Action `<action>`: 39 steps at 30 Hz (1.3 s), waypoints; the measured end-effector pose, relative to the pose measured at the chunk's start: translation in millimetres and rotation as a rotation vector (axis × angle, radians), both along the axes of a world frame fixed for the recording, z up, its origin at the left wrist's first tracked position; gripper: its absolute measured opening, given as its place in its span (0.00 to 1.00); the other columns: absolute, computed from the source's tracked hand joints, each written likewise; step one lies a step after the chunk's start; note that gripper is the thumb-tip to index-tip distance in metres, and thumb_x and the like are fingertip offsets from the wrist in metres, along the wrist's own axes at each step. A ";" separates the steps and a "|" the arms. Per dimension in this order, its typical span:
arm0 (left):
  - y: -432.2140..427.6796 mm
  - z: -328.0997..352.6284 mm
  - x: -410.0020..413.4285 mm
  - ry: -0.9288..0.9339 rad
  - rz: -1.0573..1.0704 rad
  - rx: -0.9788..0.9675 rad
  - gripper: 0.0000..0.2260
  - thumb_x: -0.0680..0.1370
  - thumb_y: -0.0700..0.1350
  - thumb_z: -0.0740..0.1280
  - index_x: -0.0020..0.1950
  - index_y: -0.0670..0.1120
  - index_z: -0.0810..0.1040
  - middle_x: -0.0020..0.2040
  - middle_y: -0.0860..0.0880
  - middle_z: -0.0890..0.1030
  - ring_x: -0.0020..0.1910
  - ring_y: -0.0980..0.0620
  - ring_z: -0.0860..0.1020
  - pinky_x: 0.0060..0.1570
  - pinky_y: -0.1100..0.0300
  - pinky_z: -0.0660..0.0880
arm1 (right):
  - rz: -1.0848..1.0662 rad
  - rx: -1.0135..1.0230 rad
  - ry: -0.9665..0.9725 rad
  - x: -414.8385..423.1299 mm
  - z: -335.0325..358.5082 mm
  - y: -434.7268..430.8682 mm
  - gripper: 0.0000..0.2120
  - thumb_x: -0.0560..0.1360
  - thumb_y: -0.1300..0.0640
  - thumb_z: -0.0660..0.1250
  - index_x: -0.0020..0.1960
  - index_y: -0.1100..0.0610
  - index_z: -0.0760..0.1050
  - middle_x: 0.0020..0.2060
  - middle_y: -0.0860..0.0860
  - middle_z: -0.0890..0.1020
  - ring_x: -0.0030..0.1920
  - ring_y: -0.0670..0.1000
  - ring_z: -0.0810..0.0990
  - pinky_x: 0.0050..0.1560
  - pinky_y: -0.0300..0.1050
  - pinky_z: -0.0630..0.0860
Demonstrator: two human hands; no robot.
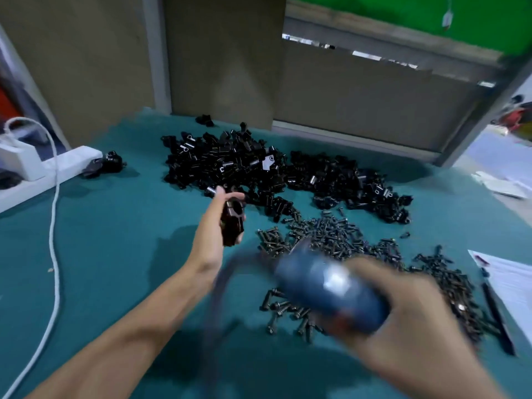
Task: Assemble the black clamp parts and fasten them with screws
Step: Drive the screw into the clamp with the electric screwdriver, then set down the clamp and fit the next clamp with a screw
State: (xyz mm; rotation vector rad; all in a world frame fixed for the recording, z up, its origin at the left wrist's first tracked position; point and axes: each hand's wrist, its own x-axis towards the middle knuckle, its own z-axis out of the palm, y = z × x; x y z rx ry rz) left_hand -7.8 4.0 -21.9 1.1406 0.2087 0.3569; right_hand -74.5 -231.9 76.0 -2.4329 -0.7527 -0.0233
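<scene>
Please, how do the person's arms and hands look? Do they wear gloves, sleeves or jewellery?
The left hand and the right hand wear no gloves, and no ring, watch or bracelet shows. Both forearms are uncovered up to the picture's edge, so no sleeve is visible. The right hand is blurred, so small details on it cannot be told.

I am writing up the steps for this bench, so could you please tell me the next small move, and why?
Probably bring the blue tool in the right hand across to the black clamp that the left hand holds above the mat; the two are apart, and the loose screws lie on it, so fastening looks next.
</scene>
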 end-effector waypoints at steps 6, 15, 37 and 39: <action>0.0 -2.9 -1.9 0.031 -0.149 -0.232 0.17 0.85 0.52 0.54 0.62 0.43 0.77 0.44 0.45 0.79 0.35 0.52 0.73 0.34 0.63 0.74 | 0.034 -0.244 -0.399 -21.0 -72.8 -18.3 0.27 0.76 0.31 0.53 0.49 0.45 0.85 0.26 0.43 0.75 0.23 0.42 0.73 0.22 0.30 0.70; -9.4 -1.3 -3.6 0.056 -0.184 0.102 0.16 0.78 0.46 0.68 0.65 0.55 0.76 0.46 0.51 0.77 0.36 0.55 0.71 0.38 0.61 0.71 | 0.019 -0.360 -0.643 -28.9 -107.6 -18.2 0.20 0.72 0.37 0.64 0.53 0.48 0.85 0.35 0.45 0.82 0.33 0.46 0.82 0.36 0.34 0.78; 82.9 28.4 0.1 0.765 -0.165 1.453 0.26 0.69 0.60 0.76 0.63 0.51 0.79 0.56 0.48 0.79 0.57 0.45 0.76 0.58 0.50 0.75 | -0.074 0.029 -0.563 28.1 -78.8 16.4 0.28 0.80 0.35 0.54 0.52 0.55 0.82 0.47 0.46 0.81 0.48 0.47 0.77 0.47 0.40 0.73; 82.9 29.8 1.3 0.724 -0.139 1.530 0.30 0.69 0.62 0.75 0.67 0.49 0.76 0.64 0.46 0.75 0.64 0.44 0.71 0.63 0.49 0.71 | -0.078 0.064 -0.550 35.4 -78.3 21.1 0.26 0.80 0.36 0.55 0.52 0.56 0.81 0.47 0.46 0.81 0.48 0.47 0.77 0.47 0.40 0.73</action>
